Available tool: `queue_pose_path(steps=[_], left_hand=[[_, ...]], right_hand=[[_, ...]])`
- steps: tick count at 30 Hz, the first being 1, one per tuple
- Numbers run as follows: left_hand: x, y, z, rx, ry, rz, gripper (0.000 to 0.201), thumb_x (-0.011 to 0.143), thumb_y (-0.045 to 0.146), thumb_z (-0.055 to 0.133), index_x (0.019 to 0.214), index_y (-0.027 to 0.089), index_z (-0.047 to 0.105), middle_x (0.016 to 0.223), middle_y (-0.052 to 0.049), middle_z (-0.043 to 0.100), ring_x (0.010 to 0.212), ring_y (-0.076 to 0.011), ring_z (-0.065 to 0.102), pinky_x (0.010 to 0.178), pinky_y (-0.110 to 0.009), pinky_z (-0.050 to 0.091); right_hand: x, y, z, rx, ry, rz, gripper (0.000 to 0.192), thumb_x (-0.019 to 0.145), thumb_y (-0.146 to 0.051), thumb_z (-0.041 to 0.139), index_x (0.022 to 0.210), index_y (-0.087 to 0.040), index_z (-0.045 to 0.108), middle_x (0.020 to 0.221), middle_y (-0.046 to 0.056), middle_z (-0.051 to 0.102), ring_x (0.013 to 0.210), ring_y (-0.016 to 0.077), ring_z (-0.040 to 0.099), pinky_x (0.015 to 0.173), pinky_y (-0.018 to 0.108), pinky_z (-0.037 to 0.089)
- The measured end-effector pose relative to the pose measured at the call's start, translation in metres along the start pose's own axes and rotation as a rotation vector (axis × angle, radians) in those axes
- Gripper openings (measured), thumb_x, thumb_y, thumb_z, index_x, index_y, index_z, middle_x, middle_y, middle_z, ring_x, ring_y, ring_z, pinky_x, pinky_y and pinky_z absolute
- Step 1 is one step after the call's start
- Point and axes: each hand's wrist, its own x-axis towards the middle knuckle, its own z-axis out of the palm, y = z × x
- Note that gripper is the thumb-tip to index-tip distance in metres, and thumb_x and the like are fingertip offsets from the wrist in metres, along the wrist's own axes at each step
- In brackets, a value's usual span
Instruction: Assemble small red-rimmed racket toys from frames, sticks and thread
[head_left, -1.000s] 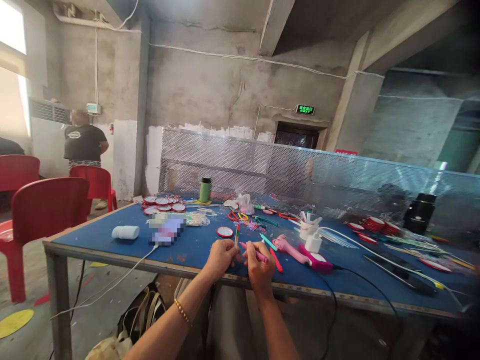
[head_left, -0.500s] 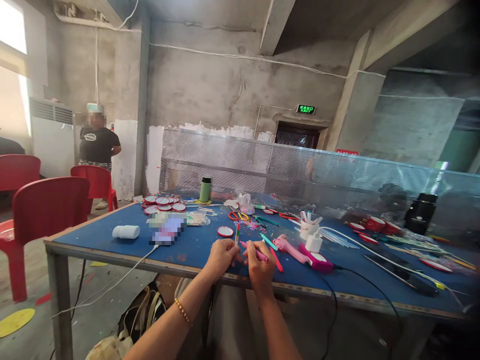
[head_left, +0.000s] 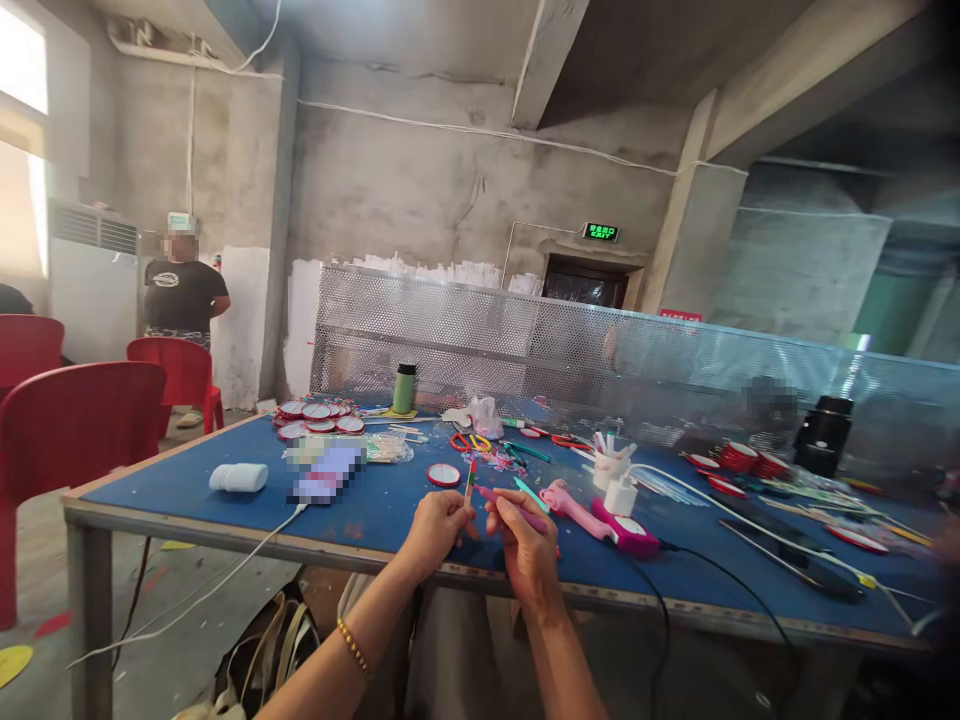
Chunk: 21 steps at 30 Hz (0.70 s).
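My left hand [head_left: 436,527] pinches a small flat wooden stick [head_left: 470,490] upright, its top coloured red and green. In my right hand [head_left: 527,545] is a pink-purple marker [head_left: 517,508], gripped like a pen. Its tip points left and is at or very near the stick; contact cannot be made out. Behind my right hand lies a teal marker [head_left: 527,488], partly covered. A round white disc with a red rim [head_left: 443,475] lies just beyond my left hand on the blue tabletop [head_left: 360,535].
Scissors [head_left: 471,442] and coloured scraps lie mid-table. To the right are a pink handled object [head_left: 574,503], a cup of markers [head_left: 609,465] and cables. A white bottle [head_left: 238,478], phone [head_left: 330,473] and red-rimmed discs [head_left: 319,412] sit left. A person [head_left: 182,300] stands beyond red chairs [head_left: 176,375].
The marker has tilted, and its tip has come nearer the coloured upper end of the stick. The view has shifted slightly; both hands keep their hold.
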Motion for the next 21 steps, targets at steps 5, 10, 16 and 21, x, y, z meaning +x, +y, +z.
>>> queue_pose_path(steps=[5,10,16,21], left_hand=[[0.0,-0.002,0.0,0.004,-0.008,0.013,0.033,0.08,0.045,0.052,0.066,0.017,0.062,0.066,-0.006,0.073,0.045,-0.0119,0.049,0.05,-0.024,0.04],[0.002,-0.007,0.001,-0.018,-0.008,-0.008,0.031,0.079,0.045,0.052,0.071,0.017,0.062,0.066,-0.006,0.073,0.044,-0.0121,0.05,0.048,-0.024,0.04],[0.004,-0.007,0.001,-0.079,-0.007,-0.034,0.03,0.079,0.044,0.05,0.074,0.017,0.06,0.063,-0.007,0.072,0.042,-0.0119,0.049,0.045,-0.023,0.037],[0.003,-0.003,0.0,-0.073,-0.016,-0.01,0.031,0.081,0.045,0.05,0.066,0.018,0.056,0.063,-0.007,0.071,0.042,-0.0113,0.05,0.045,-0.023,0.036]], right_hand=[[-0.001,0.0,-0.002,0.051,-0.034,0.023,0.019,0.072,-0.033,0.082,0.082,-0.018,0.076,0.07,0.002,0.071,0.053,0.011,0.06,0.053,0.023,0.048],[0.0,0.001,-0.005,-0.03,-0.029,-0.034,0.021,0.082,-0.039,0.074,0.085,-0.018,0.073,0.072,0.002,0.07,0.053,0.0115,0.059,0.051,0.023,0.047],[0.004,-0.003,-0.002,-0.343,0.009,-0.133,0.021,0.084,-0.038,0.07,0.079,-0.017,0.072,0.065,0.001,0.069,0.051,0.0112,0.057,0.053,0.023,0.047],[0.001,-0.005,0.007,-0.456,-0.045,-0.124,0.02,0.081,-0.037,0.068,0.081,-0.018,0.073,0.066,0.001,0.07,0.053,0.015,0.063,0.054,0.025,0.051]])
